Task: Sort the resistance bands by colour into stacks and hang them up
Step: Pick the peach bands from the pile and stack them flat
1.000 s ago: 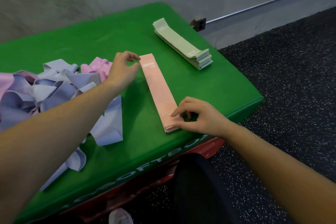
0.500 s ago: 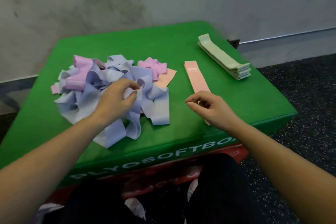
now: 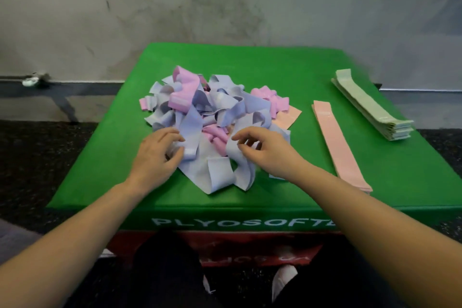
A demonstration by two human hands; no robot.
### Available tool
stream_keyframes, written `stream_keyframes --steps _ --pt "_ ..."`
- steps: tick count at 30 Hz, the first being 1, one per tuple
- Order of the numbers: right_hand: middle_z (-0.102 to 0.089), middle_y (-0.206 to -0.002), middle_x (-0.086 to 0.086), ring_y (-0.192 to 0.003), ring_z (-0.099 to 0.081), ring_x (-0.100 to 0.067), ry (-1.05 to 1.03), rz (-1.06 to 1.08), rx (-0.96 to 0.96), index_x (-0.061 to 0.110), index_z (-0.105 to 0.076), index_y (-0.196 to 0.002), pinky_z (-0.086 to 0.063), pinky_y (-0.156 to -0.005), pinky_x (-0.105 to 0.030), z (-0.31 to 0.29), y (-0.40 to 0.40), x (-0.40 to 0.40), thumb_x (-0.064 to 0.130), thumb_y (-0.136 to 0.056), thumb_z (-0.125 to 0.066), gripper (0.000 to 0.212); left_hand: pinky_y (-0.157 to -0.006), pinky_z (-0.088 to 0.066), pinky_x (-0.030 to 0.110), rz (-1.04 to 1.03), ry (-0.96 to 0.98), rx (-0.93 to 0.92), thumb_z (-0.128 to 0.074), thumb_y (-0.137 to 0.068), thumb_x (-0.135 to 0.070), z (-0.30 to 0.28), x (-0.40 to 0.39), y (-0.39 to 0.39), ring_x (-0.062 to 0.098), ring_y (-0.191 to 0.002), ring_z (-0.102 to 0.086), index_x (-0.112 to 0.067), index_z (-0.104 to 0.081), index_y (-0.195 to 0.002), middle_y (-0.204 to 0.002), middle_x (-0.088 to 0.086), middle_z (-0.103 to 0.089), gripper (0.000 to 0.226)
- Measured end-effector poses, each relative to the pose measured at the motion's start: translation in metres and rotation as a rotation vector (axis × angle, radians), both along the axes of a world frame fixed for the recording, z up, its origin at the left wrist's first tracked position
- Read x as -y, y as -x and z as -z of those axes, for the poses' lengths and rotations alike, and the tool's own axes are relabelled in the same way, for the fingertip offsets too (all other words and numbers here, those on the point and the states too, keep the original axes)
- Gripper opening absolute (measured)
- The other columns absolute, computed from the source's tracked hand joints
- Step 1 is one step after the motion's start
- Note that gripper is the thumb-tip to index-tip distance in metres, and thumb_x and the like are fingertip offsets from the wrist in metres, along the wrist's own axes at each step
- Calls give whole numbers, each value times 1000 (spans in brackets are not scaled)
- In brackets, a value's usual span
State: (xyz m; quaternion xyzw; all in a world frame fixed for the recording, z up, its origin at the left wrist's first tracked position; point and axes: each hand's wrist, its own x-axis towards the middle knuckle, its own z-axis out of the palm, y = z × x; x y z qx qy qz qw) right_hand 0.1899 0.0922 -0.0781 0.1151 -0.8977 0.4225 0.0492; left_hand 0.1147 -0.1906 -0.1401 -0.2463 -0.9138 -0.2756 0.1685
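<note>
Left hand (image 3: 155, 155) and right hand (image 3: 262, 150), fingers curled, each pinch lavender bands in the tangled pile (image 3: 212, 117); peach stack (image 3: 337, 142) at 3 o'clock.

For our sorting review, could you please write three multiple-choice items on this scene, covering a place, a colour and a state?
1. Where does the green stack lie?
A. far right of the box
B. under the tangled pile
C. on the floor

2. What colour is the flat stack beside it?
A. lilac
B. peach
C. black

3. What are both hands doing?
A. hanging bands up
B. resting idle
C. handling lilac bands in the pile

Answers: 1 A, it sits by the right edge of the green box. 2 B, clearly peach. 3 C, left hand and right hand have fingers in the tangled pile.
</note>
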Motion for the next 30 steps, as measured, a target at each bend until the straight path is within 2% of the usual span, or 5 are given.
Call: stream_keyframes --steps 7,16,19,25,30 --pt "-71 -112 6 -104 -60 -12 -266 60 -86 22 -71 -110 -47 -89 -32 -4 57 29 17 -93 -59 21 -106 -37 40 132 -14 -125 -54 -91 -36 -7 -42 12 19 -123 -55 -19 -69 -106 -124 -1 -64 27" --pt "-70 -109 -1 -100 -64 -21 -381 137 79 20 -66 -117 -51 -84 -33 34 80 5 26 -89 -65 28 -123 5 51 233 509 -123 -21 -95 -60 -5 -73 47 19 -154 -10 -40 -34 -152 -164 -7 -24 62" --pt "-70 -108 1 -99 -64 -16 -305 169 98 18 -67 -121 -52 -87 -33 38 82 2 36 -90 -68 36 -123 -2 53 206 444 -94 -27 -94 -58 4 -73 51 18 -150 -22 -40 -47 -143 -160 -8 -33 56" --pt "-58 -74 14 -77 -59 -15 -327 230 64 23 -75 -79 -47 -69 -32 40 89 7 35 -88 -71 15 -115 -29 48 80 79 -205 -56 -84 -45 13 -71 52 26 -123 -52 -18 -65 -99 -135 0 -59 33" --pt "-65 -79 5 -73 -59 -18 -262 274 -24 21 -65 -82 -50 -69 -34 35 81 5 33 -87 -68 14 -123 -14 51 46 173 -258 -51 -87 -51 13 -72 49 26 -142 -37 -20 -66 -103 -141 0 -56 38"
